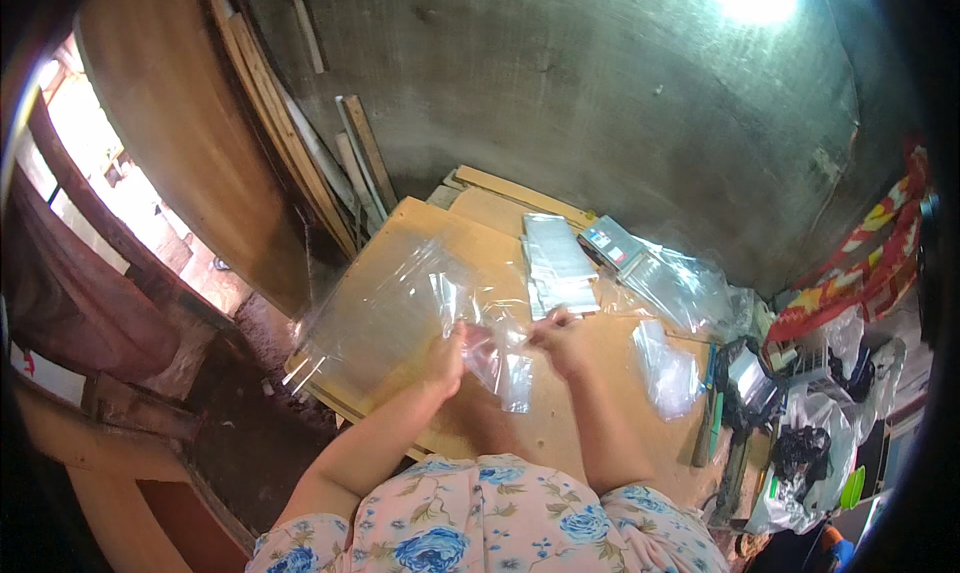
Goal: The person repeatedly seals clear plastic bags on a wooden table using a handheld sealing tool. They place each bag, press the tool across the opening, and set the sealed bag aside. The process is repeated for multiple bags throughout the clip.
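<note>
My left hand (448,359) grips a clear plastic bag (484,363) near the middle of the wooden table (547,423). To its right my right hand (559,336) is raised at the far side of the bag, its fingers bent and slightly blurred; whether it pinches the plastic I cannot tell. A large clear plastic sheet or bag (382,318) lies on the table left of my hands. Beyond my right hand rests a stack of flat clear bags (559,265). More clear bags (667,370) lie to the right of my right forearm.
A printed box (615,243) and a shiny plastic package (679,280) lie at the back right. Tools with green and blue parts (709,415), black bags (750,385) and white plastic bags (810,453) crowd the right edge. Wooden boards (277,122) lean against the wall at left.
</note>
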The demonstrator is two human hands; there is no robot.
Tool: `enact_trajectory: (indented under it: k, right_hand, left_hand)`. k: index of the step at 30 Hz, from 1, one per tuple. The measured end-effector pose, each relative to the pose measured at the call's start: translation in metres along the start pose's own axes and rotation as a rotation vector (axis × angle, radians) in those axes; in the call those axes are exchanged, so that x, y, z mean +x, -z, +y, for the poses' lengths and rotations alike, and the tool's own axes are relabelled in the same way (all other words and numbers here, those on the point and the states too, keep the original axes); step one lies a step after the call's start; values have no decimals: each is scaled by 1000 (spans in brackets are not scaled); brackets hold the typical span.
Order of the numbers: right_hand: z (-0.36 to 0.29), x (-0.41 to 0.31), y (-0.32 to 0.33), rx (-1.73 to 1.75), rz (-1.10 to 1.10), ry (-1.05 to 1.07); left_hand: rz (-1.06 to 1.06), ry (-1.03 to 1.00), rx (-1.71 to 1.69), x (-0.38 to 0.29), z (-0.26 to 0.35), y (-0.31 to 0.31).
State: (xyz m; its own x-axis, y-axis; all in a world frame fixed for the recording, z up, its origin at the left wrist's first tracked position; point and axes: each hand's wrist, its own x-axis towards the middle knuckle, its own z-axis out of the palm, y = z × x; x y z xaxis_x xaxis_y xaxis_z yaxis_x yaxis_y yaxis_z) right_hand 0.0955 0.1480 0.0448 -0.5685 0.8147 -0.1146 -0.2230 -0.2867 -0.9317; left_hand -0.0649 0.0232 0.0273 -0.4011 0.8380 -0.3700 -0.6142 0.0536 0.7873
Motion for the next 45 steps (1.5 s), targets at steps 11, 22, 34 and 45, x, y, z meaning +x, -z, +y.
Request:
enact_trajectory:
  k: [11, 22, 34, 45]
  right_hand:
    - [-125, -107, 244, 80, 1333, 727]
    - [-128, -140, 143, 21, 702, 444]
    - [-103, -138, 71, 572, 313, 181]
    - [25, -146, 146, -155, 907, -34]
  left_hand:
    - [474, -260, 258, 116, 33, 29]
    - [41, -77, 714, 93, -16, -75]
    - [-578, 27, 230, -55, -90, -157]
    - [-279, -648, 1455, 1, -33, -73]
